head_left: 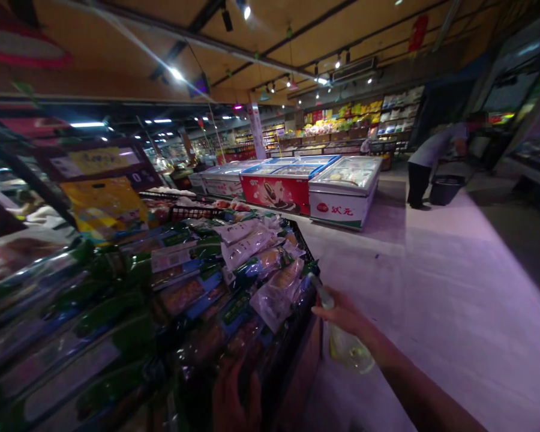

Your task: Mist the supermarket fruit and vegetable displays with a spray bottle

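My right hand [342, 315] is closed round a clear bottle [348, 351] of pale liquid, its neck pointing up toward the display's corner. My left hand [234, 396] rests low on the front of the display rack [303, 243], fingers held together and lying flat against dark packets; it grips nothing I can make out. Sealed food packets [247, 246] in clear, green and blue wrappers fill the sloping rack in front of both hands.
Chest freezers [344, 192] stand across the aisle ahead. A person in a pale shirt [432, 153] bends over a dark bucket [445, 189] at the right. A yellow sign [103, 207] hangs at the left. Light floor [432, 282] stretches to the right.
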Tool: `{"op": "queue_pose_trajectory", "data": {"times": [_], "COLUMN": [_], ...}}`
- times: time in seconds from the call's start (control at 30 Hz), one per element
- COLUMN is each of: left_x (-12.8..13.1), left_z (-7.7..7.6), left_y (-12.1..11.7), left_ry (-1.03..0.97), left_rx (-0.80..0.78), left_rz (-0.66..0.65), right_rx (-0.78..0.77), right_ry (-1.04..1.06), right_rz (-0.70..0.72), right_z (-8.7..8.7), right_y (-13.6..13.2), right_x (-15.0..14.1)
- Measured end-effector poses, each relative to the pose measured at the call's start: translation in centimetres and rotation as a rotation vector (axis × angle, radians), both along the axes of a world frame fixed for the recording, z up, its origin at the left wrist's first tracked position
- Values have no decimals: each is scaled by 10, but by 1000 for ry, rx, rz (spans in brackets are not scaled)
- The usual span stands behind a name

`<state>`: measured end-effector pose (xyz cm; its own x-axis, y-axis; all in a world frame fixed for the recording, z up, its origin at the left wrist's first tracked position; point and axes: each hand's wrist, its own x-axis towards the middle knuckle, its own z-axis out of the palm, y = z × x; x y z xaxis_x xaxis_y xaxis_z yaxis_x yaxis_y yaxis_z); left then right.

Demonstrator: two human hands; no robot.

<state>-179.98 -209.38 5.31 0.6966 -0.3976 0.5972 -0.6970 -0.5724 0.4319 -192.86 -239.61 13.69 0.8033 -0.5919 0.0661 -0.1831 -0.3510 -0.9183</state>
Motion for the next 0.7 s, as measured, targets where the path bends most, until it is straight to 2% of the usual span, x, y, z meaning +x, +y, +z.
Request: {"op": "queue_pose_trajectory", "data": {"times": [0.1,0.2,0.27,0.3,0.37,0.5,0.6,0.7], "left_x": [-4,-11,-14,-14,-14,-15,-19,-21], "left_z": [8,9,7,6,4,4,3,1], "left_y": [-33,-51,-55,-56,-58,-66,-74,-78], "left_ry": [-56,-76,-103,-110,-105,-95,-105,-76], "left_rx": [120,241,262,260,251,253,250,235], "left_rz": [167,251,287,306,345,447,511,503], "right_rx": [-137,-190,-173,-155,-72,108,173,223], "right_ry": [-16,19,50,46,30,20,-31,-84], "right_rz": [324,635,750,753,648,256,9,-152], "right_z": [12,8,0,-4,-10,-15,-15,-17], "right_y": [18,33,31,25,4,-69,-127,-166], "right_x": [-1,5,10,11,11,-8,-39,-79]}}
